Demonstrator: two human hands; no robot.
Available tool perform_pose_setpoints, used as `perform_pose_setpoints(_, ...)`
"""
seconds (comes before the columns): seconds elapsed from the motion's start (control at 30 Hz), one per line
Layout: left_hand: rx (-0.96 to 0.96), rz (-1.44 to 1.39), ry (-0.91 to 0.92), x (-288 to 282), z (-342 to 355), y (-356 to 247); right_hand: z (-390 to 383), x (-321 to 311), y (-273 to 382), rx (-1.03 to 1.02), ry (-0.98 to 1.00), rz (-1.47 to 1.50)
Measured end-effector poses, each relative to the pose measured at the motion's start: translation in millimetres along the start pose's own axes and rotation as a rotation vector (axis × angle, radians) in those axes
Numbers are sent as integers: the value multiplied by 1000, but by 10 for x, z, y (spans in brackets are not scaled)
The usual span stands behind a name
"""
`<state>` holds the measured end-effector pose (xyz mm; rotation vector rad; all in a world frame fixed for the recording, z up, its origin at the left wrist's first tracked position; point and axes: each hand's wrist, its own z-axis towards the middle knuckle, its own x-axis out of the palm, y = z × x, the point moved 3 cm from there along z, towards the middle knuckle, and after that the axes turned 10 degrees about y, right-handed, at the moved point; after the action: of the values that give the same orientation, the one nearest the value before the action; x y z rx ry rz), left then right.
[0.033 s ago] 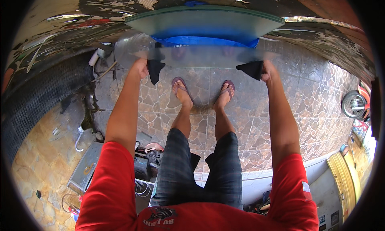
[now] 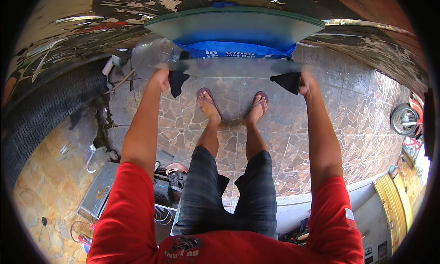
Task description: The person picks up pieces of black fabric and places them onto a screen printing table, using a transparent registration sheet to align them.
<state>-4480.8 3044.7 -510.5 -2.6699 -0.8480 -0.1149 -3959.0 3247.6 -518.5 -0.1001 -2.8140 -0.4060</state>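
A clear glass pane [image 2: 243, 69] is held out ahead of me, seen nearly edge-on, above the floor beyond my feet. My left hand [image 2: 161, 79] is closed at its left end, with a black cloth [image 2: 178, 82] hanging beside the fingers. At the right end my right hand [image 2: 308, 82] is closed too, next to another black cloth [image 2: 287, 81]. The fingertips of both hands are largely hidden. Past the held pane, more glass sheets [image 2: 233, 23] lean at the wall, with a blue printed bag or sheet [image 2: 238, 48] below them.
A large clear plastic bottle [image 2: 153, 55] stands just beyond my left hand. Left of me are a black ribbed strip [image 2: 50, 113] and a grey metal box [image 2: 98, 190]. A motorbike wheel [image 2: 404, 119] shows at far right. Stone-patterned tiles [image 2: 293, 122] cover the floor.
The held pane has tilted slightly and looks narrower. More of the blue printed bag or sheet shows beyond it. My hands stay nearly in place.
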Motion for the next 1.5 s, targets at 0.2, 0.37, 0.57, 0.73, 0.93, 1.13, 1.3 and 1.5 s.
perform_pose_setpoints(0.2, -68, 82, 124, -75, -400, 280, -409, -138, -360, 187, 39, 84)
perform_pose_setpoints(0.37, -315, 17, 64, 21, -674, 643, -643, -184, -515, 288, -21, -122)
perform_pose_setpoints(0.57, -464, 394, -44, -240, -481, 1032, -590, -445, -801, 399, -48, -347)
perform_pose_setpoints(0.73, -479, 364, -45, -112, -585, 1103, -723, -224, -850, 447, -79, -455)
perform_pose_setpoints(0.93, -468, 272, -8, 101, -788, 1101, -816, -384, -1077, 413, -44, -406)
perform_pose_setpoints(1.13, -398, 288, 90, 349, -1315, 1223, -1801, -346, -1070, 306, -63, -338)
perform_pose_setpoints(1.3, -291, 383, 195, 958, -1942, 1208, -3096, -545, -1136, 153, -145, -106)
perform_pose_setpoints(1.5, -203, 678, 344, 2030, -2589, 1083, -4595, -1219, -1503, -163, -249, -141)
